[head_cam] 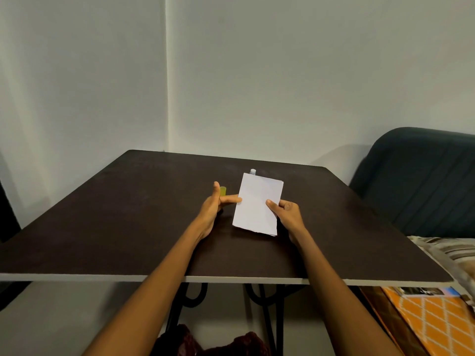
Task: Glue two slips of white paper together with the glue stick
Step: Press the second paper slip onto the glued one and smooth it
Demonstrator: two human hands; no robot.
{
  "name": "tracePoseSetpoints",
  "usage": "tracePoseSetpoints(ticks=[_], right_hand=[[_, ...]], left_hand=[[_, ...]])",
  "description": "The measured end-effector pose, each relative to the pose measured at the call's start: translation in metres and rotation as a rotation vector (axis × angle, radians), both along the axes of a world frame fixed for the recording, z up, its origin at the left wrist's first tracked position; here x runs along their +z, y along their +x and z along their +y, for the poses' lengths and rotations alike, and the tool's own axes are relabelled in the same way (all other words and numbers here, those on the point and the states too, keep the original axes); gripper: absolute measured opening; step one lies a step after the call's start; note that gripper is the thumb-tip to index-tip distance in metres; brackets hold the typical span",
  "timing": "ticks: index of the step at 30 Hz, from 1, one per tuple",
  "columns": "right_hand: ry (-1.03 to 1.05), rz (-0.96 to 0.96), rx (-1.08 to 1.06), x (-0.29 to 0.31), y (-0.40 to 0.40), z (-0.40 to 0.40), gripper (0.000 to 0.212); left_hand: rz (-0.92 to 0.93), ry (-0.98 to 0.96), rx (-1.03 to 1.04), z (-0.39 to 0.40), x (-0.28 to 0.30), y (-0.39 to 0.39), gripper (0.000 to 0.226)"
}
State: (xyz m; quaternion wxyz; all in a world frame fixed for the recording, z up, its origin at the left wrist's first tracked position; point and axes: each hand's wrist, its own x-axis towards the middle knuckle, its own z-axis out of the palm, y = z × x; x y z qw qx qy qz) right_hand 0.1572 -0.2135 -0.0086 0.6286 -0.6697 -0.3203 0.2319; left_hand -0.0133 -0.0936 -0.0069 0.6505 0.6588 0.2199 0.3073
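Note:
My right hand (pixel 286 214) holds the white paper slips (pixel 257 204) by their right edge, thumb on top, lifted a little above the dark table (pixel 115 227). The two slips lie stacked, with edges slightly offset at the bottom right. My left hand (pixel 214 204) is open beside them, its index finger touching the paper's left edge. A yellow cap (pixel 223 190) stands on the table just behind my left hand. The white tip of the glue stick (pixel 253 171) peeks out above the paper's top edge; the rest of it is hidden.
A dark green sofa (pixel 421 181) stands to the right of the table. Striped cushions (pixel 452 250) and an orange patterned mat (pixel 434 319) lie at the lower right. Pale walls meet behind the table's far edge.

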Motion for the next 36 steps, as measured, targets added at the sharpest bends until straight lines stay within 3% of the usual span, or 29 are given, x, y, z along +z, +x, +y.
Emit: tracePoseSetpoints(ticks=[6,16,18,22,27,32,36], right_hand=[[-0.018,-0.015,0.065,0.001,0.001,-0.004,0.010],[-0.205,-0.100,0.257,0.002,0.002,-0.008,0.011],[-0.213,-0.104,0.270,0.001,0.002,-0.008,0.013],[-0.183,-0.103,0.247,0.000,0.002,-0.007,0.016],[-0.198,-0.145,0.258,0.002,0.000,-0.005,0.016],[-0.061,-0.343,0.170,0.014,0.001,0.001,0.025],[-0.142,-0.799,0.129,0.035,0.003,0.020,0.033]], left_hand=[[0.002,0.014,0.002,-0.002,0.002,-0.001,0.073],[-0.137,-0.182,0.086,0.003,0.008,-0.003,0.078],[-0.166,-0.209,0.132,0.005,0.006,-0.003,0.071],[-0.081,-0.116,0.243,0.004,0.002,0.002,0.033],[-0.045,-0.077,0.286,0.001,0.001,0.007,0.035],[0.001,0.012,0.325,0.000,-0.003,0.012,0.020],[0.000,0.052,0.317,0.001,-0.006,0.013,0.018]])
